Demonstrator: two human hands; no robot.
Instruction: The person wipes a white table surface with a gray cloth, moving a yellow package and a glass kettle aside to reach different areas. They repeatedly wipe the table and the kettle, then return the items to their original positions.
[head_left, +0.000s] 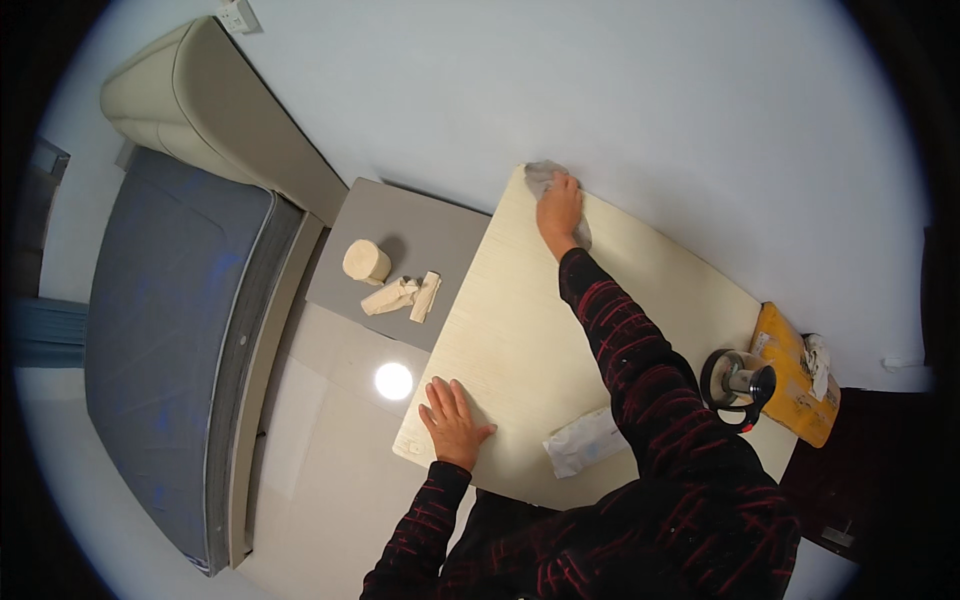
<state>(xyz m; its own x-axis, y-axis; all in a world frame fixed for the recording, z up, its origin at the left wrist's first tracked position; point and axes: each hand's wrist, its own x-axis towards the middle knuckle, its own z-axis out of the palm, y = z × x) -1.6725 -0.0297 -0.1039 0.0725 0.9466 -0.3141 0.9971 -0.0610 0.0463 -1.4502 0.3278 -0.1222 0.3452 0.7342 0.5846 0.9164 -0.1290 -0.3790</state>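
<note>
Under my right hand (560, 210) is a grey cloth (541, 176), pressed against the far corner of a pale wood-grain table (525, 315) by the wall. Part of the cloth shows beside my wrist; the rest is covered by the hand. My left hand (454, 427) lies flat near the table's front left corner, fingers spread, holding nothing. A white soft packet (585, 444) lies on the table, partly hidden by my right sleeve. Farther right stands a glass pot (727, 379) with a black handle and lid.
Behind the pot, a yellow package (795, 382) rests by the wall with a crumpled white item (817, 364) on it. To the left, a grey bedside cabinet (352, 210) carries a paper roll (367, 261) and folded paper pieces (391, 296). Beyond is a bed with a grey mattress (172, 315).
</note>
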